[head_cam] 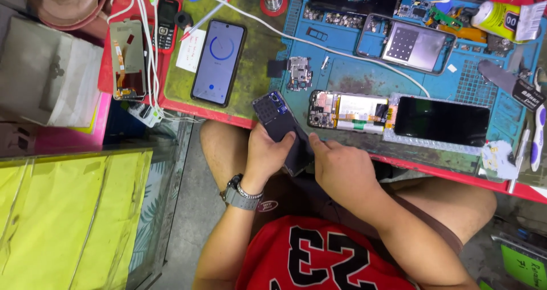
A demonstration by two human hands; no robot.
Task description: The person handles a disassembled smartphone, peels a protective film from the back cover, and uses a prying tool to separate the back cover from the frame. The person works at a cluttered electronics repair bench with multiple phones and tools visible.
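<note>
Holding a dark phone back (282, 127) just off the worktop (250, 67) edge, the left hand (268, 153) has its grip clamped around it, while the right hand (342, 173) touches its lower edge with fingers together, near an opened phone (347, 110).

One head-worn camera looks steeply down, close above the workbench (364, 76) edge.

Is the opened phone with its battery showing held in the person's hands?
No. The opened phone lies on the blue mat; the left hand and right hand hold a dark back cover.
</note>
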